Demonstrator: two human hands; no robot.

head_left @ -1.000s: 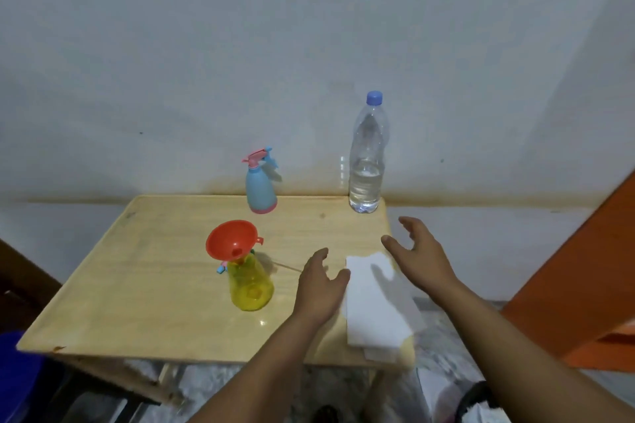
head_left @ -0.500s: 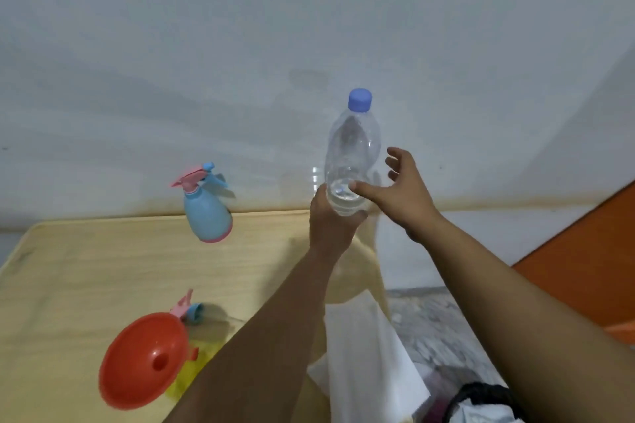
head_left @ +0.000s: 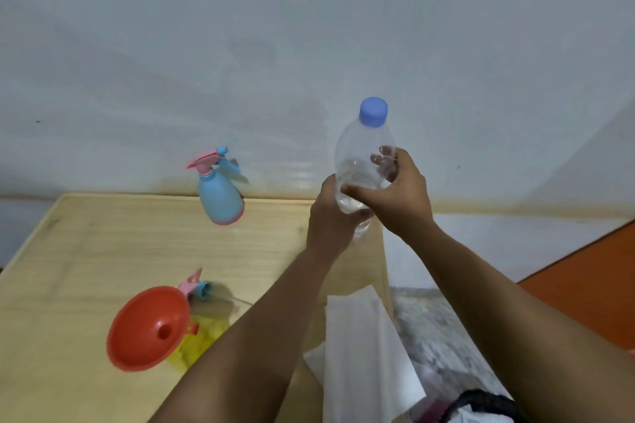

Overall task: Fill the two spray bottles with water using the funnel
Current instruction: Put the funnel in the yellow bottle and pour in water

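A clear water bottle [head_left: 364, 148] with a blue cap stands at the table's back right corner, partly filled. My left hand [head_left: 330, 216] grips its lower part and my right hand [head_left: 402, 192] wraps its middle from the right. A blue spray bottle [head_left: 221, 197] with a pink and blue trigger head stands at the back of the table. Nearer, a red funnel [head_left: 147, 328] sits in the mouth of a yellow spray bottle [head_left: 202, 336], mostly hidden by the funnel and my left arm. A detached pink and blue spray head [head_left: 196, 287] lies just behind it.
The light wooden table [head_left: 103, 251] stands against a pale wall. A white folded cloth [head_left: 360, 354] lies on its front right corner. Orange furniture [head_left: 591, 278] stands at the right, and a dark object [head_left: 481, 405] sits low on the floor.
Both hands went from hovering over the cloth to the water bottle. The left closed on its base first, and now the right has closed on its middle. The view moved nearer.
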